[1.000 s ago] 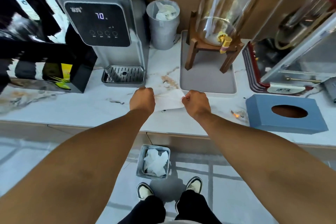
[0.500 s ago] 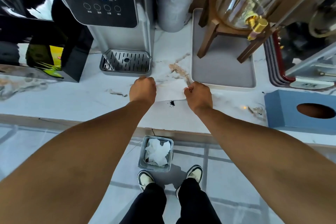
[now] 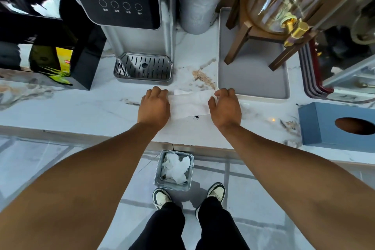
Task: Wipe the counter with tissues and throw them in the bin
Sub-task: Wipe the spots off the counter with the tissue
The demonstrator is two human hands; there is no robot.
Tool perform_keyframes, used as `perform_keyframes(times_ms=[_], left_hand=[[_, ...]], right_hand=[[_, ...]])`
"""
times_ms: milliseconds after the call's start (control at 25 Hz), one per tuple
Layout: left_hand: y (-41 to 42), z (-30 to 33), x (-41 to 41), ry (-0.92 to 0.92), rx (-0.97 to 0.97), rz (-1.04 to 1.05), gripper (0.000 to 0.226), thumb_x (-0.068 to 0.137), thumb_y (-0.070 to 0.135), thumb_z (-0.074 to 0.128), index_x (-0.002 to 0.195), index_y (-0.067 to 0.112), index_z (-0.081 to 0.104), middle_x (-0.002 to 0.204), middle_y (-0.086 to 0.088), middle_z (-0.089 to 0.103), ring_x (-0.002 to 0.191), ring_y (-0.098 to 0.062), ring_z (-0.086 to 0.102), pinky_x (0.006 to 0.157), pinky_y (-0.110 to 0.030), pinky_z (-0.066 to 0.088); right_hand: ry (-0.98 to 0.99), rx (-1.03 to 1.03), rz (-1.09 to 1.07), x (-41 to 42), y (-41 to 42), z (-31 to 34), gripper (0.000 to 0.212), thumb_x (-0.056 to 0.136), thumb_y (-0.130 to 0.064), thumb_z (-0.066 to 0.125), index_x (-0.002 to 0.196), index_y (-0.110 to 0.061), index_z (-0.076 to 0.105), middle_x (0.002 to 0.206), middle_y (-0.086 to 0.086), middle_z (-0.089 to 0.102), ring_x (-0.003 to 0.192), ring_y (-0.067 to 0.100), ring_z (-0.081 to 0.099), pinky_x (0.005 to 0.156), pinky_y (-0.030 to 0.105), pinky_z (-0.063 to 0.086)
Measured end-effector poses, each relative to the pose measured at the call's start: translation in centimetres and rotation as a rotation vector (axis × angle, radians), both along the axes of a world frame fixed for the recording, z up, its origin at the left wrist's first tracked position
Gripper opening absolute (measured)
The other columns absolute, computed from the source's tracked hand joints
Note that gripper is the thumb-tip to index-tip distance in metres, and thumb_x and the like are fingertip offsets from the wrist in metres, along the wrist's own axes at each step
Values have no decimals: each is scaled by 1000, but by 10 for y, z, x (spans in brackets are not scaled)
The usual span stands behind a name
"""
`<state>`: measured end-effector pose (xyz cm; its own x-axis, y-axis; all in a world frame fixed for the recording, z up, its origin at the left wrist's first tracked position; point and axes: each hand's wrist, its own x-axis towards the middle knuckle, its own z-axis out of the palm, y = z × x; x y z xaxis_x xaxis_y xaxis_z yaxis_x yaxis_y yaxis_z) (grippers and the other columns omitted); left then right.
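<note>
Left hand: my left hand is pinching the left end of the tissue, fingers curled down on it
Right hand: my right hand has the right end, thumb and fingers closed on the paper; tissue stretched flat between both
Tissue: lying on the surface, mid-way between the drip tray and the front edge; black speck just at its near edge
Edges: grey tray right beside my right knuckles; drip tray close behind my left; front lip of the surface near my wrists
Open room: bare marble out to the left; on the right, a clear stretch before the blue tissue box
Bin: on the floor below the edge, bin by my shoes, crumpled tissues inside
Change: half a second back the dispenser read 50, now 70; my hands sit wider apart and the tissue shows broader; brown stain behind it unchanged
</note>
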<state>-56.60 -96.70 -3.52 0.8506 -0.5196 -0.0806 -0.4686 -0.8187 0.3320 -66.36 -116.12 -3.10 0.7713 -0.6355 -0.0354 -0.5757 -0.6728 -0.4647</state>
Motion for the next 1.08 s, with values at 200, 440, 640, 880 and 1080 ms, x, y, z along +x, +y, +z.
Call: perform_keyframes(times_ms=[200,440,640,880,1080], left_hand=[[34,-14,-3,-95,-33,-28,45,92,4,50,136,-2,51,139,-24,52,133,-42,44,115,-50,33],[39,-33,8,-71,4,-146,59,103,38,25,152,8,34,161,-17,28,152,-33,21,125,-48,17],[41,-47,11,-109,0,-215,57,103,36,27,152,8,35,163,-14,26,153,-29,18,125,-47,16],[42,-50,14,-116,-50,-199,54,100,31,32,149,10,41,162,-12,31,152,-27,21,125,-45,16],[41,-51,14,-132,-57,-184,53,100,31,34,148,10,42,161,-12,32,152,-27,22,125,-44,15]], right_hand=[[64,-14,232,14,12,4,32,92,-42,60,114,-20,60,118,7,48,112,28,52,85,38,53],[188,84,276,30,22,-5,52,79,-52,74,119,-25,55,125,5,43,116,24,48,90,38,50],[50,118,248,42,10,-9,16,91,-21,65,105,-14,65,108,9,59,98,28,58,84,30,45],[-94,65,290,57,2,-2,29,91,1,55,114,-12,66,111,11,64,100,26,61,90,34,49],[-53,37,319,62,1,-10,29,89,3,52,102,-9,76,106,11,59,95,26,62,93,33,49]])
